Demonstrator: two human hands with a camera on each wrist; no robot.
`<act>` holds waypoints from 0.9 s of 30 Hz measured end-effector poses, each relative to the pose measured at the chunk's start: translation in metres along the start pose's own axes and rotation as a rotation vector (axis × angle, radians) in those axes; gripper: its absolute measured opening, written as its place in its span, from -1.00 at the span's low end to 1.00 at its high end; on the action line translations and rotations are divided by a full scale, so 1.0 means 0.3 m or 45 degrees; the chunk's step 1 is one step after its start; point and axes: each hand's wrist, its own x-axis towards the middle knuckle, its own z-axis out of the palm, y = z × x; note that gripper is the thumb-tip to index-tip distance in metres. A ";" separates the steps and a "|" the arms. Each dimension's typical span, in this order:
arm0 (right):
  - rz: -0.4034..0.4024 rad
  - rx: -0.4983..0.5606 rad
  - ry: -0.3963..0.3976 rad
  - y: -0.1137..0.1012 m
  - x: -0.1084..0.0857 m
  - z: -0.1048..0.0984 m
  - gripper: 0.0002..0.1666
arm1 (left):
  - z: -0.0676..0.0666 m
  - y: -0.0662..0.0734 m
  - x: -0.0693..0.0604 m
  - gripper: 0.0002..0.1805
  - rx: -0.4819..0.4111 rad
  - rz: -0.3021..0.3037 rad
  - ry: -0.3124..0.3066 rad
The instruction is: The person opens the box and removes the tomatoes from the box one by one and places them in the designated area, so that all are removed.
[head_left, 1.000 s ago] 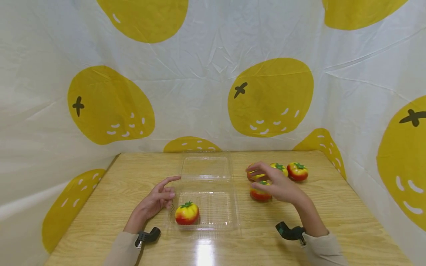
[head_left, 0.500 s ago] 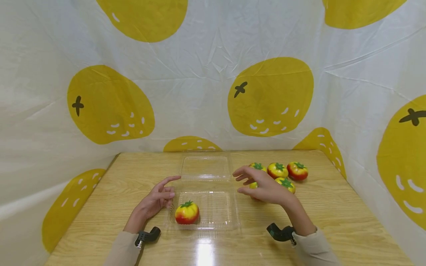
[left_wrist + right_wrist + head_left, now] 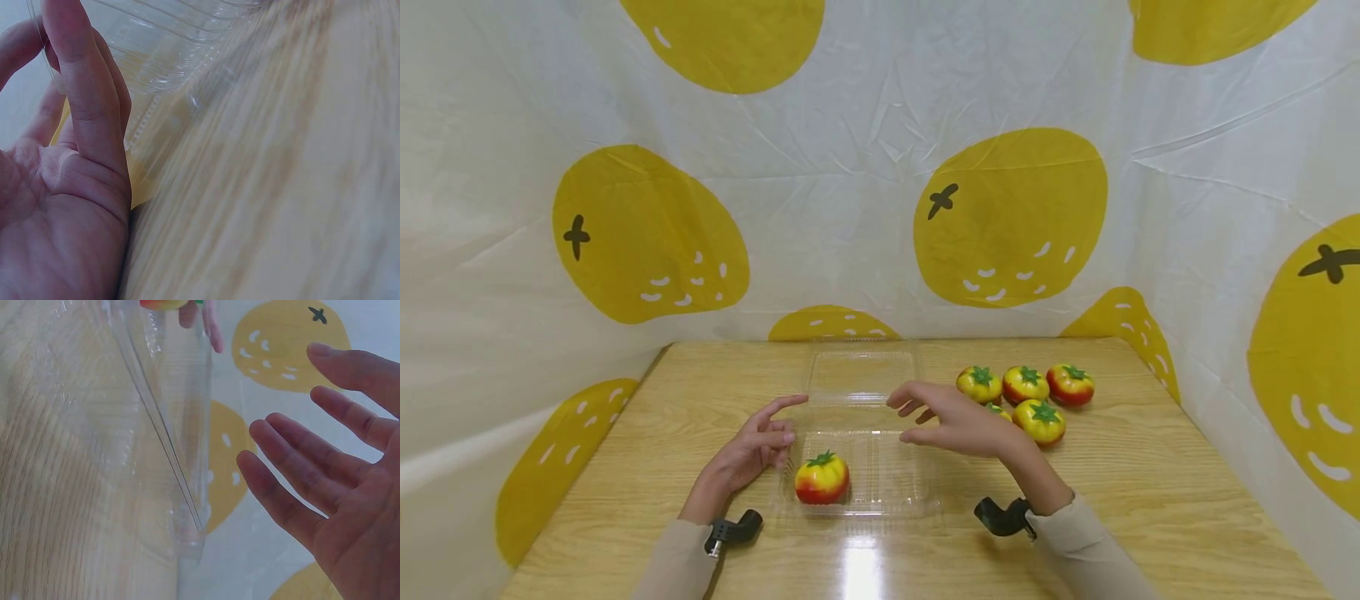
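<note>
A clear plastic clamshell container (image 3: pixel 880 467) lies with its lid (image 3: pixel 863 375) folded back. One yellow-red toy tomato (image 3: pixel 822 480) sits in its front left corner. My left hand (image 3: pixel 747 454) is at the container's left side; the rim passes between its thumb and lower fingers, and the index finger points over the hinge area. My right hand (image 3: pixel 951 421) hovers over the container's right edge, fingers spread and holding nothing, as the right wrist view also shows. Several more tomatoes (image 3: pixel 1040 422) stand behind it on the right; one is mostly hidden by that hand.
A wooden table (image 3: pixel 1150 517) carries everything. Behind and beside it hangs a white curtain (image 3: pixel 835 200) with large yellow fruit prints. Black wrist mounts (image 3: pixel 1003 517) sit on both forearms.
My right hand has moved left from above the tomatoes to the container's right edge, uncovering tomatoes behind it. The left hand, container and tomato in it stay in place.
</note>
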 end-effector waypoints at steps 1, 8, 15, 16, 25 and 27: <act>0.002 -0.001 -0.016 -0.002 0.009 0.004 -0.50 | 0.000 0.000 -0.001 -0.30 0.003 -0.001 0.000; -0.006 -0.027 -0.128 -0.028 0.066 0.019 -0.46 | -0.002 0.002 -0.002 -0.31 0.007 -0.018 -0.001; 0.001 -0.043 -0.223 -0.045 0.126 0.031 -0.44 | -0.001 0.001 -0.003 -0.32 0.007 -0.016 0.003; 0.003 -0.040 -0.234 -0.045 0.135 0.032 -0.44 | -0.001 0.002 -0.002 -0.32 0.011 -0.015 -0.001; 0.026 -0.024 -0.312 -0.047 0.207 0.062 -0.44 | 0.000 0.001 -0.001 -0.32 -0.002 -0.022 0.018; 0.024 -0.019 -0.334 -0.049 0.219 0.072 -0.42 | 0.001 0.001 0.000 -0.32 -0.010 -0.018 0.007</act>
